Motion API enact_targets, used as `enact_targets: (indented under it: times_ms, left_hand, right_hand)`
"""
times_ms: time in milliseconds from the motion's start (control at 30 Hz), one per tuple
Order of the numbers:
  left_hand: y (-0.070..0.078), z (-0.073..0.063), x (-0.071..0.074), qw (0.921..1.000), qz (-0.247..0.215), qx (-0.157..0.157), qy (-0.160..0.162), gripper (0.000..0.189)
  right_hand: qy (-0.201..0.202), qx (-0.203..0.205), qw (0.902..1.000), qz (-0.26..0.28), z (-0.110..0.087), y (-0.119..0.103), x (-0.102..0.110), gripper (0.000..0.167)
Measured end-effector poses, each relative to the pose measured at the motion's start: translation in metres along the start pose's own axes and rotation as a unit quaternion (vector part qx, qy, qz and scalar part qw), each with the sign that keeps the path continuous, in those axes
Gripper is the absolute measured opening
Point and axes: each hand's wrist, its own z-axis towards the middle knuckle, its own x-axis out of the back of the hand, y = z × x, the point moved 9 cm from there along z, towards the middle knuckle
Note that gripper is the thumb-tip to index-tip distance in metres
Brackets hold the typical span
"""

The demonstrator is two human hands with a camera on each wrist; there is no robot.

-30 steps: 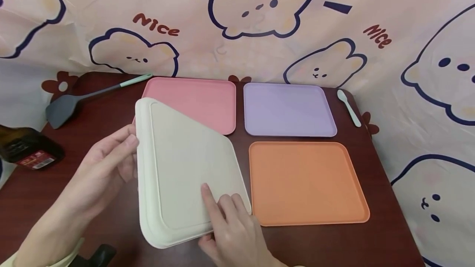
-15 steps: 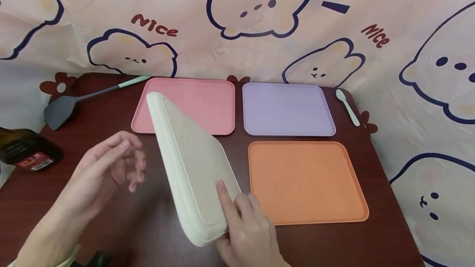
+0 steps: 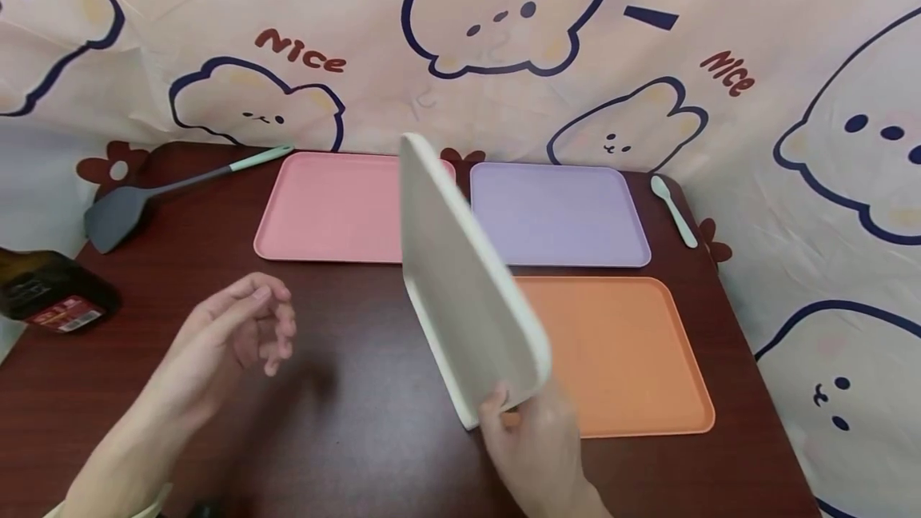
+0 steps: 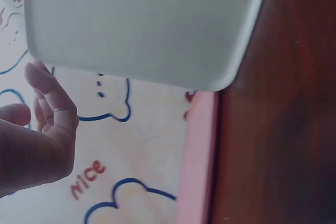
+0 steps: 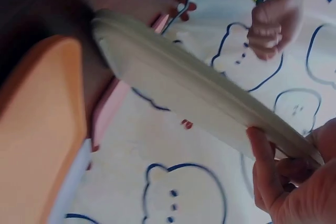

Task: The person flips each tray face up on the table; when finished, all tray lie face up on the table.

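Note:
My right hand [image 3: 540, 446] grips a cream-white rectangular tray [image 3: 460, 286] by its near end, thumb on the inner face. The tray stands tilted on its long side in the air, hollow face turned left. In the right wrist view, fingers press the tray's underside [image 5: 173, 93]. My left hand [image 3: 230, 342] hovers left of it with fingers loosely bent, holding nothing. Behind the raised tray lie a pink tray [image 3: 331, 206] and a purple tray [image 3: 561, 214], each partly covered by it. An orange tray [image 3: 619, 358] lies to the right, its left edge hidden.
A grey spatula with a mint handle [image 3: 118, 214] lies at the back left of the dark wooden table [image 3: 360, 438]. A dark bottle [image 3: 57, 290] lies at the left edge. A small mint spoon [image 3: 674, 210] rests by the right edge. A patterned cloth [image 3: 460, 102] hangs behind.
My left hand has let go of the white tray. My right hand has carried the tray rightward and turned it, so its hollow face shows in place of its underside.

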Motion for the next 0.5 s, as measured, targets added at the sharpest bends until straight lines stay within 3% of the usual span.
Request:
enact_targets:
  times_ms: [200,300,367,500]
  left_hand:
    - [-0.029,-0.002,0.009,0.997,0.04,0.061,0.028,0.023]
    - [-0.049,-0.003,0.017,0.9911,0.062,0.106,0.052,0.021]
    - [-0.064,-0.004,0.024,0.982,0.088,0.149,0.077,0.02]
    - [-0.091,-0.008,0.032,0.9554,0.156,0.228,0.105,0.033]
  right_hand:
    - [-0.006,-0.075,0.9946,0.071,-0.001,0.03,0.005,0.025]
    - [-0.025,-0.125,0.9867,0.101,-0.003,0.045,0.003,0.027]
    - [-0.047,-0.179,0.9731,0.137,-0.006,0.057,-0.003,0.029]
    - [-0.084,-0.309,0.9296,0.183,-0.021,0.082,-0.014,0.026]
